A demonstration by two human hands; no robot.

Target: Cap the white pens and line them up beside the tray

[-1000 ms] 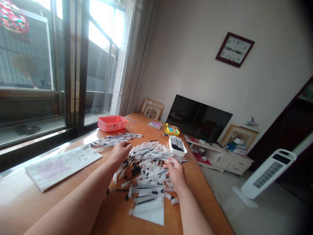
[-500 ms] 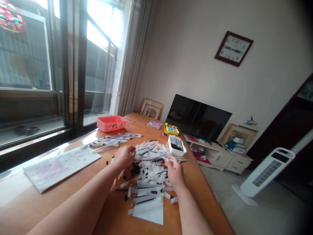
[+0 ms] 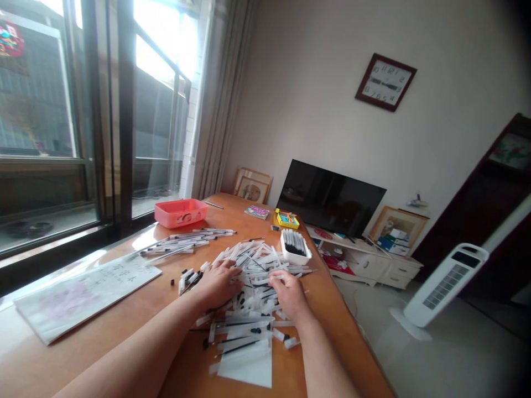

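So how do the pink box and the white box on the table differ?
The pink box looks wider than the white box. The pink box has a printed picture on its side; the white box looks plain. The white box holds pale, black-ended pieces; none rise above the pink box's rim. Both are open-topped.

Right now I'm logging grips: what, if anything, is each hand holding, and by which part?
The right hand seems to pinch a pale tube near one end. The left hand lies over pen parts; whether it holds any is hidden.

Home living room, television [image 3: 332,196], wall clock [image 3: 385,82], curtain [image 3: 226,99], framed pictures [image 3: 251,188]
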